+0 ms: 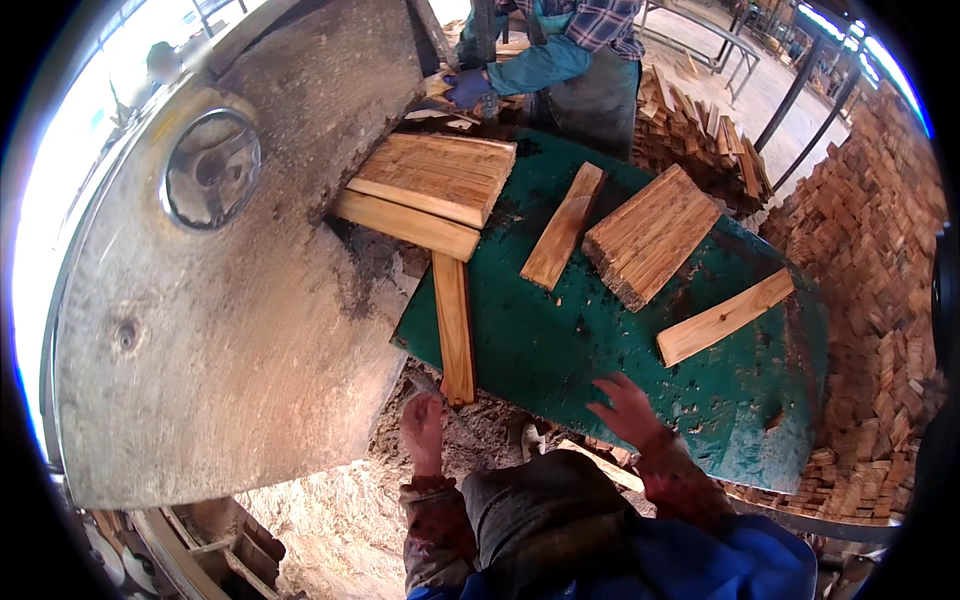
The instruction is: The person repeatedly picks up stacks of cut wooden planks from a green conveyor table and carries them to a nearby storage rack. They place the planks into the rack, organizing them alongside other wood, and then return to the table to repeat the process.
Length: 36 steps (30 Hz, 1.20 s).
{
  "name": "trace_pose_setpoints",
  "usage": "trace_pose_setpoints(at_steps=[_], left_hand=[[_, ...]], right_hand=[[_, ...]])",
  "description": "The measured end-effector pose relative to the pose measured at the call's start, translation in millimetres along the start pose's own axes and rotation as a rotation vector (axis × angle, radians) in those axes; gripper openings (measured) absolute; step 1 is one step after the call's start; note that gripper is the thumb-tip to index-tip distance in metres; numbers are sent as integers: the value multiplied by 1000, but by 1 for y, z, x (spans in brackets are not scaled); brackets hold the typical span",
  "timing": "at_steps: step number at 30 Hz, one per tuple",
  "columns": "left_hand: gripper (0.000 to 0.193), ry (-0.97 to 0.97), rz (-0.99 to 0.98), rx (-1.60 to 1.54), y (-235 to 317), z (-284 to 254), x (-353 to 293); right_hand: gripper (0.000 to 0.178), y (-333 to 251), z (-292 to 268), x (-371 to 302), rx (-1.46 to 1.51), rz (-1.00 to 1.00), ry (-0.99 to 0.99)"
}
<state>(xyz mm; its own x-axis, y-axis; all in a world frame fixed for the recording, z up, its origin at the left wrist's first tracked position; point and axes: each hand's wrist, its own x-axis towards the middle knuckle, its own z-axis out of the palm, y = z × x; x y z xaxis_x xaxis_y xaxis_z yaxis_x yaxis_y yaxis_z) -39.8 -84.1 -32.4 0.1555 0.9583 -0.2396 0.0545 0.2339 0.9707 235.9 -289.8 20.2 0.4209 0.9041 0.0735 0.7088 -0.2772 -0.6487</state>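
My left hand point(423, 428) is raised just left of the lower end of a narrow wooden board point(454, 335), its fingers loosely bent with nothing seen in them. That board slopes off the green tabletop's left edge. Over the near edge of the green tabletop point(540, 350), my right hand point(628, 410) has its fingers spread and holds nothing. Farther along lie a single wood strip point(564, 228), a block of strips pressed together point(653, 236) and another loose strip point(726, 318). At the far left of the tabletop rests a wide stack of strips point(430, 175) with one separate strip point(405, 222) along its near side.
A large grey metal machine housing point(230, 330) with a handwheel point(210, 168) fills the left. Across the table stands a person in an apron, a gloved hand point(465, 88) near wood pieces. Tall stacks of wood point(860, 270) rise at right. Sawdust point(330, 530) covers the floor below.
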Motion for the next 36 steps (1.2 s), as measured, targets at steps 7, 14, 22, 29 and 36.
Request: trace_pose_setpoints(at_steps=[7,14,22,29,36], left_hand=[[27,-45,63,205,1,30,47],[31,-241,0,180,0,29,63],[33,-567,-256,36,3,9,69],[32,-713,-280,-23,-1,5,59],[34,-657,-460,-105,27,7,47]], right_hand=[[51,-12,31,158,-63,-4,191],[86,-9,76,254,-342,403,247],[87,-13,84,243,-311,569,249],[85,-46,103,106,-58,302,243],[82,-119,80,28,357,270,-17]])
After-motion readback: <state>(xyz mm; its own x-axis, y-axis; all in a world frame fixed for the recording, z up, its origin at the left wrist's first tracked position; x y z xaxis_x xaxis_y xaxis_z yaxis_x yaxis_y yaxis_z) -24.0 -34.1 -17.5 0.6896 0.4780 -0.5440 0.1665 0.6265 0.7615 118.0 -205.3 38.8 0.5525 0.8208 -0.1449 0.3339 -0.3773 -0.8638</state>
